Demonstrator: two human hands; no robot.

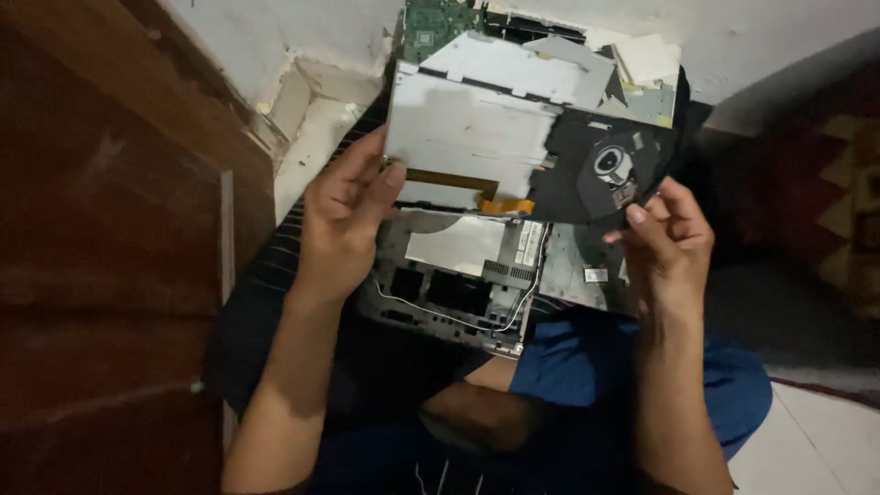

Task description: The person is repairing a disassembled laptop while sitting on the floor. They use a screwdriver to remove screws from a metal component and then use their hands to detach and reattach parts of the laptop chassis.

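Above my lap: I held an optical disc drive (513, 137) up in both hands, over an opened laptop chassis (467, 275).
Left hand: my left hand (344, 215) gripped the drive's left edge, thumb on the silver metal casing, fingers curled behind it.
Right hand: my right hand (667, 234) pinched the lower right corner of the drive, fingertips on the black tray.
Drive: it was tilted, with the silver casing to the left and the black tray with its round spindle (610, 165) to the right; an orange ribbon cable (486, 197) ran along its lower edge.
Chassis: it lay across my legs, just below the drive, showing a metal plate and a thin white wire (440, 316) looping along its near side.
Beyond: a green circuit board (435, 23) lay at the far side, partly hidden by the drive.
Surroundings: a brown wooden door (101, 229) stood to my left; blue shorts (587, 367) covered my right leg.
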